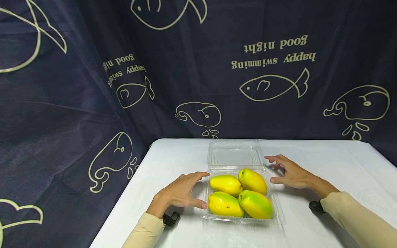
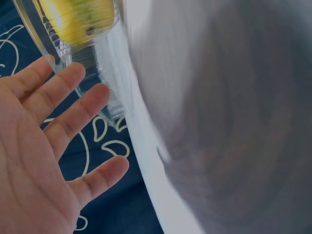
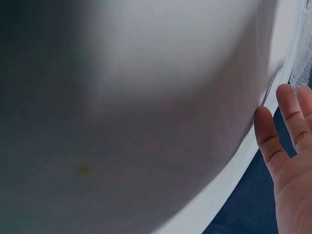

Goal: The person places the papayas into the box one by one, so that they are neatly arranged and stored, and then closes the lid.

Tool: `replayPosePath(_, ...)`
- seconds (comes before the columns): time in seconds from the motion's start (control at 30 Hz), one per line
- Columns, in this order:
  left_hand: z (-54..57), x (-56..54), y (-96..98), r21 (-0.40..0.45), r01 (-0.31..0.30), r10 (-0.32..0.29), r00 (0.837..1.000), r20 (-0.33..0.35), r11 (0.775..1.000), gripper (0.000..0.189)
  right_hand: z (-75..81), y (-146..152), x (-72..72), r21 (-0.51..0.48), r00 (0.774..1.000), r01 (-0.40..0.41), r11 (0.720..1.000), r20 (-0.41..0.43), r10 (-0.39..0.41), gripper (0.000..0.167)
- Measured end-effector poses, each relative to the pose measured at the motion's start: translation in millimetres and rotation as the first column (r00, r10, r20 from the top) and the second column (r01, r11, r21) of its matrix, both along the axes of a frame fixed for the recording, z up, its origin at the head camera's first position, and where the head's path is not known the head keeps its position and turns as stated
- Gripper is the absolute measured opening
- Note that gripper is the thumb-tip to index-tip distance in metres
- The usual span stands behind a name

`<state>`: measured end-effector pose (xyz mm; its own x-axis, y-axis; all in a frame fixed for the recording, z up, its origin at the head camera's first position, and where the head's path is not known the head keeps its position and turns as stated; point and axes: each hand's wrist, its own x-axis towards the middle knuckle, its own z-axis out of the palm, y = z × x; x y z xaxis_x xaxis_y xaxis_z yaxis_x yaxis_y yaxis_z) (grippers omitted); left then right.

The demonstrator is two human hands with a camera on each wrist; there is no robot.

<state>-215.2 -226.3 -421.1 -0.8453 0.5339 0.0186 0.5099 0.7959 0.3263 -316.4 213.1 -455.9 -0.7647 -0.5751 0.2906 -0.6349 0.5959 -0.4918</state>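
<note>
A clear plastic clamshell box [image 1: 243,220] sits on the white table, its lid [image 1: 235,155] folded back flat behind it. In the tray lie several yellow-green mangoes [image 1: 227,205], in two rows. My left hand [image 1: 178,193] is at the tray's left side, thumb and fingers spread, holding nothing. The left wrist view shows its fingers [image 2: 92,100] extended near the box's edge, with part of a mango [image 2: 80,19] above. To the right of the box is my right hand [image 1: 289,172], its fingers loosely bent and holding nothing.
The white-covered table [image 1: 173,155] extends to both sides of the box. Behind and to the left hangs a dark blue curtain [image 1: 192,69] with fish and whale drawings. Dark bands [image 1: 170,218] circle both wrists below cream sleeves.
</note>
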Motion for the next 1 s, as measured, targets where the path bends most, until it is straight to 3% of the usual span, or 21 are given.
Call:
replayPosePath(0.5,1.3,1.7,0.8,0.002,0.001,-0.001,1.0,-0.005,1.0,0.107,1.6,0,0.7,-0.045,0.999,0.001,0.999,-0.04,-0.003,0.096)
replayPosePath(1.0,1.7,3.5,1.7,-0.014,-0.015,0.015,0.999,-0.029,1.0,0.108,12.7,-3,6.1,-0.065,0.993,0.029,0.997,-0.114,-0.036,0.106)
